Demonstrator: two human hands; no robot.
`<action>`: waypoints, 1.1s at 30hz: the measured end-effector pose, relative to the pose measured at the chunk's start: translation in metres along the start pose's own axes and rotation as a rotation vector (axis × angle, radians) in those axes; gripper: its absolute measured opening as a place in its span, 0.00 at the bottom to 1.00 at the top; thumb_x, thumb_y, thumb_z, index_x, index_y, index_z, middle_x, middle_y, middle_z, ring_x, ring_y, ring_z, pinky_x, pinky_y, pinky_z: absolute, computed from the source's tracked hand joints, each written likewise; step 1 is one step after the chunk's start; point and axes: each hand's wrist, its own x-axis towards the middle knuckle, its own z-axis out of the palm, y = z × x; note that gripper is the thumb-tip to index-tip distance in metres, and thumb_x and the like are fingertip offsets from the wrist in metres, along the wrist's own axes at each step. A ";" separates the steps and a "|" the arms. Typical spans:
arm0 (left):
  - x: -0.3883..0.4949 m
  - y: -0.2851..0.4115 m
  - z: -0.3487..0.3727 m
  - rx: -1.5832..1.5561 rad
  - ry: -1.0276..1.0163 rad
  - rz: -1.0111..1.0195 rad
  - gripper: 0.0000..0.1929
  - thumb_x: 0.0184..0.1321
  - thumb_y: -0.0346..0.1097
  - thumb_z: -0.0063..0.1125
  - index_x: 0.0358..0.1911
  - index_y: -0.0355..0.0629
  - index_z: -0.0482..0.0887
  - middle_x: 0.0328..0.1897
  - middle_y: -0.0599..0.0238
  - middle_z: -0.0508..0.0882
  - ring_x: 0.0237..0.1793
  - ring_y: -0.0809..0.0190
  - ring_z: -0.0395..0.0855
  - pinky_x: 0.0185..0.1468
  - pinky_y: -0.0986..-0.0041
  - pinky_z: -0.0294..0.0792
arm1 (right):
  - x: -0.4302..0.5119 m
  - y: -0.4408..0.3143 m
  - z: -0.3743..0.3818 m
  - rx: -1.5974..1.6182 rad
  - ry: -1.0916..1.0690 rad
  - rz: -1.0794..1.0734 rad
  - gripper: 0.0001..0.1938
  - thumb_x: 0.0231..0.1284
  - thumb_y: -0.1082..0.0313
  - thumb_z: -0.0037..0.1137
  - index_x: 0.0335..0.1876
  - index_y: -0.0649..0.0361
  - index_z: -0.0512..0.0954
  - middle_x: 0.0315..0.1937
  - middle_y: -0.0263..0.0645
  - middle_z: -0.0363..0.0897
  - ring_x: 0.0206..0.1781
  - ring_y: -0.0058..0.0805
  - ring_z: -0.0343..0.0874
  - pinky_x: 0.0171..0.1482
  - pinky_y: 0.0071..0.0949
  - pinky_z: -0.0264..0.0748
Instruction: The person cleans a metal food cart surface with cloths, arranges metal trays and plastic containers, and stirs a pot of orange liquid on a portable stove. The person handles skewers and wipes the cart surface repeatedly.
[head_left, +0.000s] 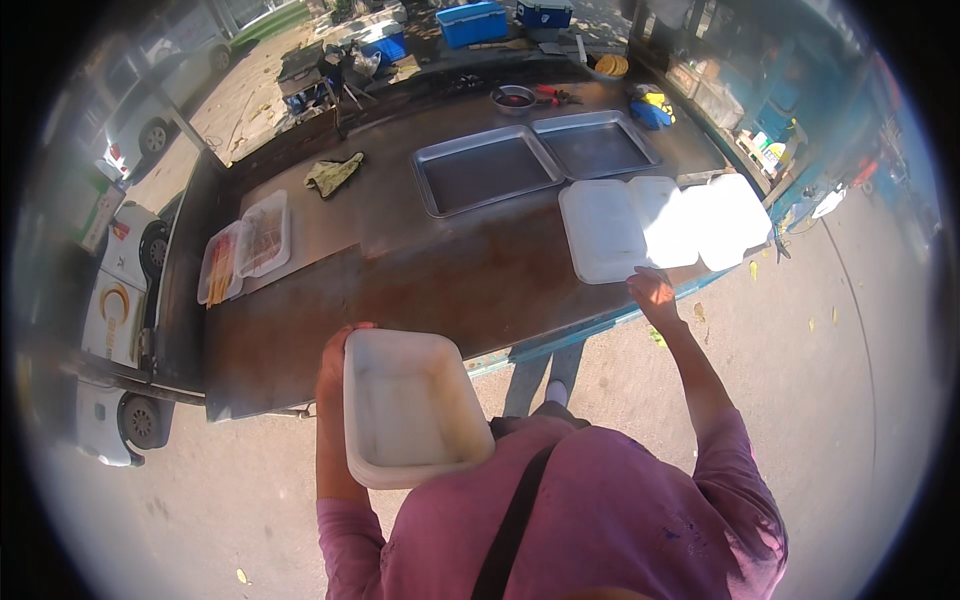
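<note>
My left hand (337, 360) grips the left side of a white plastic tub (409, 412), which seems to be one of a nested stack, held against my body at the table's near edge. My right hand (654, 294) is at the near right corner of a white plastic tray (604, 231), its fingers bent; whether they grip it cannot be told. Beside that tray lie more white trays (664, 221), partly in bright sun. Behind them are two shallow metal baking trays (487, 171), side by side. At the left, two white trays (283, 251) hold skewers.
A crumpled yellowish cloth (332, 174) lies on the metal tabletop (435, 270). Toward the back are a metal bowl (513, 99), red-handled tools (553, 94) and blue and yellow gloves (652, 109). The table's teal edge (600, 324) runs before me. Blue coolers (471, 24) stand beyond.
</note>
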 end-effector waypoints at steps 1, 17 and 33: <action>-0.002 -0.002 -0.001 0.013 0.009 0.016 0.16 0.68 0.43 0.43 0.43 0.39 0.80 0.44 0.55 0.84 0.46 0.54 0.81 0.54 0.63 0.72 | 0.004 -0.020 0.009 0.067 -0.059 0.066 0.08 0.58 0.65 0.59 0.43 0.53 0.81 0.49 0.38 0.80 0.45 0.39 0.82 0.48 0.37 0.78; -0.002 0.011 0.014 0.583 -0.173 0.269 0.12 0.63 0.37 0.42 0.38 0.40 0.79 0.34 0.62 0.82 0.38 0.63 0.78 0.46 0.73 0.70 | 0.050 -0.340 0.121 0.536 -0.326 -0.199 0.12 0.64 0.56 0.55 0.41 0.57 0.79 0.31 0.46 0.82 0.37 0.49 0.82 0.41 0.45 0.76; -0.129 0.012 0.087 0.074 0.134 0.222 0.17 0.66 0.50 0.49 0.42 0.44 0.78 0.38 0.64 0.79 0.42 0.66 0.75 0.48 0.73 0.68 | 0.085 -0.133 0.007 0.045 0.104 -0.372 0.09 0.51 0.67 0.64 0.39 0.52 0.79 0.51 0.32 0.79 0.53 0.35 0.76 0.49 0.33 0.75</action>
